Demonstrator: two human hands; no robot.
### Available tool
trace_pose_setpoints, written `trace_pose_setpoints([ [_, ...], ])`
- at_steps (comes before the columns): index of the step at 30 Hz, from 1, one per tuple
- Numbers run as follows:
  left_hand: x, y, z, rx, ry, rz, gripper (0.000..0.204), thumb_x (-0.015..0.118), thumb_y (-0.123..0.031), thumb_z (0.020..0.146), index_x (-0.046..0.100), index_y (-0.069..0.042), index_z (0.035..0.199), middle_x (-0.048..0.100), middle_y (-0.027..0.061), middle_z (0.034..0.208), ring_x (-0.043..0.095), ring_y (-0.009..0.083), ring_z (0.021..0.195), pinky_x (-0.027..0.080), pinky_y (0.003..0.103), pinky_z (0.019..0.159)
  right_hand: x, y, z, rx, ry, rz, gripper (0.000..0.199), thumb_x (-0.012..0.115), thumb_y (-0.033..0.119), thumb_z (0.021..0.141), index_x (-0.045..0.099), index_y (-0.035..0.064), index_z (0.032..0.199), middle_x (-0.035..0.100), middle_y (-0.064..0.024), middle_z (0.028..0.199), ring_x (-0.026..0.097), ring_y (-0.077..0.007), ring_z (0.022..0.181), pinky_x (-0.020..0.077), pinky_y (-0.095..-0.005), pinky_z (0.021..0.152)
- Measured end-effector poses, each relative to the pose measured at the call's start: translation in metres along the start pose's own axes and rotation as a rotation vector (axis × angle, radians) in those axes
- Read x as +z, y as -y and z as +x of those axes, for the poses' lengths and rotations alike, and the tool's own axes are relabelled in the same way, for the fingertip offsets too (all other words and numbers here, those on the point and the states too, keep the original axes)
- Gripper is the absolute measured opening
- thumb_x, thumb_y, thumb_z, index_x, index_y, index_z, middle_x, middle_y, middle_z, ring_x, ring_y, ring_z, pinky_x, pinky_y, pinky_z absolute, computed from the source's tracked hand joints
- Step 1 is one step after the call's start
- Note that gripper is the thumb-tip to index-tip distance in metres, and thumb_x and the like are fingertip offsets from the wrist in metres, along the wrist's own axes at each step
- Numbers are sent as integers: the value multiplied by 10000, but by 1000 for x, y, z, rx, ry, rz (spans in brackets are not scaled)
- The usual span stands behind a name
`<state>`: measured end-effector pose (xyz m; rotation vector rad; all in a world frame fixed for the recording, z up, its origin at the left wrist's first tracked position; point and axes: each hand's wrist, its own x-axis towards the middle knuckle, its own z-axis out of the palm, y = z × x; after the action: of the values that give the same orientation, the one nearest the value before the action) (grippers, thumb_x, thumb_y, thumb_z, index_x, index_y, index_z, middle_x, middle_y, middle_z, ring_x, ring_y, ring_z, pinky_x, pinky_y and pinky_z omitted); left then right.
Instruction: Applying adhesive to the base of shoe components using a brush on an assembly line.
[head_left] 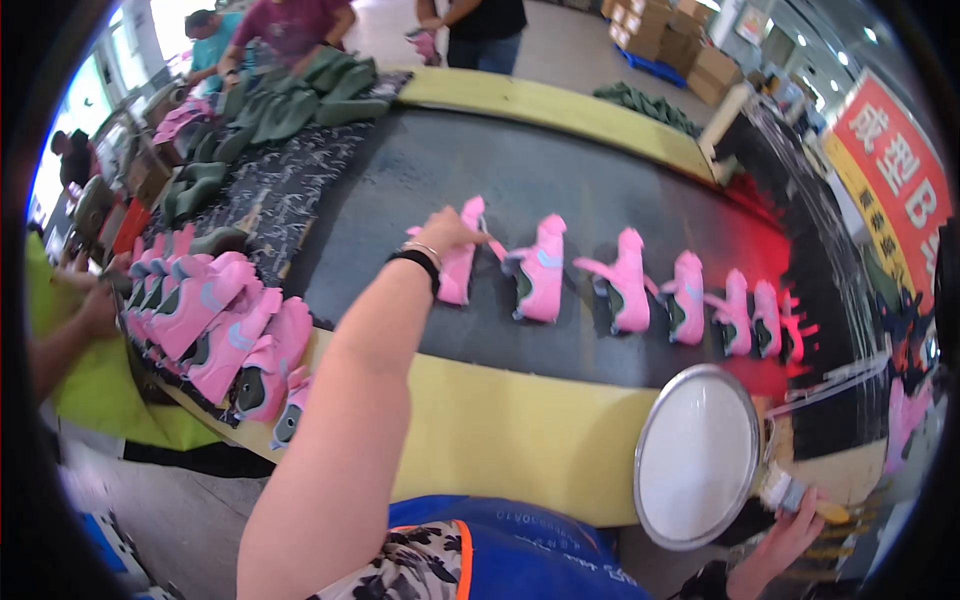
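My left hand [447,233] reaches over the dark belt, its fingers closed on a pink shoe upper [457,272] near the top of the piece. To its right, more pink shoe uppers [541,275] lie spaced out in a row, with straps sticking out and grey-green lining showing at their lower ends. Low at the right, my right hand [788,535] grips a brush [785,492] with pale bristles and a yellow handle. Beside the brush, a round metal-rimmed pan [697,455] holds something smooth and white.
Pink uppers [205,310] are stacked at the left, near another person's hand [97,305]. Dark green pieces [300,100] pile up at the far left, where people stand. Yellow ledges [500,420] border the dark belt [400,165]. Red light falls on its right end, before a black curtain [800,190].
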<state>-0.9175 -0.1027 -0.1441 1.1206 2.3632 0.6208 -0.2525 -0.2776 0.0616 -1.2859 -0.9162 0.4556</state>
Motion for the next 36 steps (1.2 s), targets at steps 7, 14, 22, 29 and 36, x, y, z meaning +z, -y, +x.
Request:
trace_pose_setpoints([
  [7,-19,27,-97,282,-124,-9,880,797,-575,773,582,33,1371,648,270,1319,616,398,1255,487,435,1049,18,6,-37,-62,-22,126,96,632,117,996,598,65,1070,608,-21,941,582,-97,762,430,-255,571],
  [14,-41,68,-282,436,-371,317,649,824,-356,794,613,-30,1314,602,231,1302,583,403,1219,469,471,1032,-4,2,-60,25,107,214,22,609,90,999,588,88,992,582,8,808,552,-67,670,427,-243,573],
  [22,-58,139,-329,-42,-126,962,927,867,-546,602,620,-5,1313,670,256,1238,569,462,1219,435,533,1055,-32,-29,-31,380,192,883,166,597,127,1006,632,33,1139,730,-85,1011,708,-197,972,577,-376,854],
  [29,-28,98,-328,-14,94,976,863,840,-592,632,639,19,1207,745,170,989,713,341,966,387,477,1119,-57,-38,-31,408,193,838,89,581,147,1011,601,60,1023,666,-51,932,668,-186,866,543,-349,813],
  [36,26,7,-347,511,315,567,852,843,-614,654,632,10,1195,715,201,977,692,343,995,388,481,1124,-33,-48,-57,288,204,338,30,612,102,1004,610,81,984,625,3,860,601,-79,753,477,-241,661],
])
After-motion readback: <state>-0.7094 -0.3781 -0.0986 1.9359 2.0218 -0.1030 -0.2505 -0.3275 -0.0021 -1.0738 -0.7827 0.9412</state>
